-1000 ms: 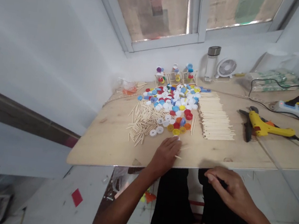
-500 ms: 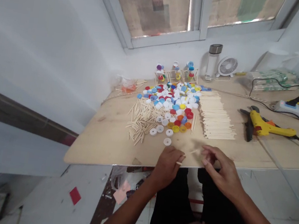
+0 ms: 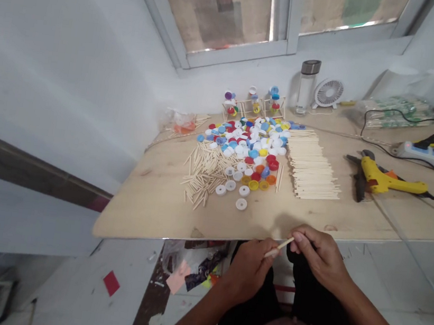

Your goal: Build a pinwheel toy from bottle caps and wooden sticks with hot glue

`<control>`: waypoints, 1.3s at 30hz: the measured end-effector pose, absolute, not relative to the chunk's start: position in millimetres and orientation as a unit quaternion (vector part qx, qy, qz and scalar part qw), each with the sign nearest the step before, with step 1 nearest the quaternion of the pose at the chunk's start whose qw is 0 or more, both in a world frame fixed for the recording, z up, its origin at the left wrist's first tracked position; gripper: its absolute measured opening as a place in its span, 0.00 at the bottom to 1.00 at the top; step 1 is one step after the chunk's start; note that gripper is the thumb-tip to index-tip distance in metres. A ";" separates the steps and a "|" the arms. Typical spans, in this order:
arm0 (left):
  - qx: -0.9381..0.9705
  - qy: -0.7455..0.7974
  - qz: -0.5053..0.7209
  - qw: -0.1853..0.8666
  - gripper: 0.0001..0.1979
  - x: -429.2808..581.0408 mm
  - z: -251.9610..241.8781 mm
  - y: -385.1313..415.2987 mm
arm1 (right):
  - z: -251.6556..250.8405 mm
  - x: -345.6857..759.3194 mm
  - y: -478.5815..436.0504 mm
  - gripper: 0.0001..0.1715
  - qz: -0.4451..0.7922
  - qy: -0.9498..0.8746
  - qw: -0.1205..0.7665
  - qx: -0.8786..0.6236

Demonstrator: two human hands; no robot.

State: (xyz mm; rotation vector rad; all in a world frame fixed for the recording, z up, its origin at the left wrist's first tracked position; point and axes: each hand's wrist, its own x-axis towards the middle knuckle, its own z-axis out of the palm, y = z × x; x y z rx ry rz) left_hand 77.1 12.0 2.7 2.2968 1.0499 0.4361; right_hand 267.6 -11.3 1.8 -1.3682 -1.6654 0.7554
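Left hand [image 3: 248, 270], right hand [image 3: 320, 258] raised off plywood table [image 3: 148, 196], grips pinching wooden stick [image 3: 279, 247].

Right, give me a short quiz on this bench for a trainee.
1. True or false: the glue gun lies to the right of the bottle caps.
2. What do the left hand and right hand hold? A: a cap. B: a stick. C: pliers.
3. What stands just left of the fan?

Key: 1 true; 2 B; 3 a bottle.
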 end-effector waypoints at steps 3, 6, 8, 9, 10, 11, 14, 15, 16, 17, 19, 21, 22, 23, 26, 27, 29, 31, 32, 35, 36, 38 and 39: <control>0.859 0.404 0.160 0.273 0.13 78.7 -0.2 4.0 | 2.7 270.3 -15.6 0.22 0.309 -0.662 0.397 -0.556; 0.871 0.404 0.163 0.228 0.12 78.5 -1.6 2.9 | 1.6 273.5 -17.4 0.23 0.325 -0.665 0.356 -0.571; 0.878 0.403 0.170 0.196 0.13 77.1 -0.9 4.6 | 1.2 274.9 -17.1 0.23 0.335 -0.664 0.338 -0.577; 0.880 0.401 0.174 0.185 0.13 76.3 -0.3 5.6 | 1.4 275.1 -16.7 0.23 0.341 -0.662 0.334 -0.578; 0.881 0.400 0.178 0.178 0.13 75.6 0.4 6.7 | 1.7 275.2 -16.0 0.23 0.349 -0.657 0.334 -0.578; 0.882 0.399 0.181 0.173 0.13 74.9 1.0 7.8 | 2.3 275.1 -15.3 0.23 0.360 -0.653 0.335 -0.576; 0.886 0.393 0.182 0.166 0.12 74.1 2.4 10.5 | 4.7 274.6 -12.9 0.23 0.388 -0.645 0.341 -0.563; 0.887 0.391 0.182 0.162 0.12 74.3 2.7 11.3 | 5.6 274.6 -12.2 0.23 0.394 -0.645 0.342 -0.558; 0.889 0.390 0.182 0.157 0.12 74.7 3.1 12.1 | 6.3 274.8 -11.4 0.23 0.398 -0.646 0.341 -0.555; 0.890 0.389 0.183 0.150 0.12 75.3 3.7 12.9 | 6.9 275.1 -10.7 0.23 0.401 -0.647 0.339 -0.553; 0.892 0.391 0.186 0.132 0.13 76.5 5.2 14.4 | 7.6 275.9 -9.4 0.24 0.401 -0.649 0.336 -0.553; 0.893 0.394 0.188 0.113 0.12 77.7 7.1 15.7 | 7.7 276.8 -8.3 0.23 0.389 -0.654 0.332 -0.558; 0.893 0.396 0.188 0.104 0.12 78.1 8.1 16.3 | 7.8 277.1 -7.9 0.22 0.380 -0.657 0.330 -0.561; 0.894 0.395 0.189 0.096 0.11 78.4 8.8 16.8 | 8.0 277.2 -7.4 0.22 0.371 -0.661 0.326 -0.564; 0.898 0.389 0.191 0.078 0.10 79.1 10.0 17.9 | 9.0 275.9 -6.3 0.20 0.349 -0.676 0.313 -0.569; 0.899 0.387 0.191 0.073 0.10 79.4 10.1 18.1 | 9.3 275.0 -5.9 0.19 0.340 -0.681 0.308 -0.571; 0.900 0.387 0.189 0.063 0.09 80.1 10.5 18.2 | 8.7 272.7 -5.0 0.18 0.313 -0.692 0.299 -0.578; 0.900 0.392 0.183 0.052 0.09 81.4 11.4 18.3 | 6.2 270.3 -3.8 0.17 0.281 -0.701 0.292 -0.587; 0.900 0.395 0.180 0.046 0.08 82.2 12.2 18.3 | 4.3 269.3 -3.1 0.17 0.265 -0.705 0.289 -0.592; 0.897 0.407 0.171 0.032 0.09 85.2 15.0 18.4 | -3.2 267.5 -0.6 0.15 0.207 -0.713 0.277 -0.610; 0.896 0.410 0.169 0.029 0.09 86.1 15.8 18.4 | -5.7 267.2 0.3 0.14 0.186 -0.715 0.269 -0.618; 0.894 0.416 0.165 0.025 0.10 87.9 16.7 18.6 | -10.0 267.0 1.9 0.14 0.149 -0.721 0.250 -0.629; 0.893 0.419 0.162 0.025 0.10 88.6 16.9 18.6 | -11.6 266.8 2.6 0.14 0.137 -0.723 0.243 -0.632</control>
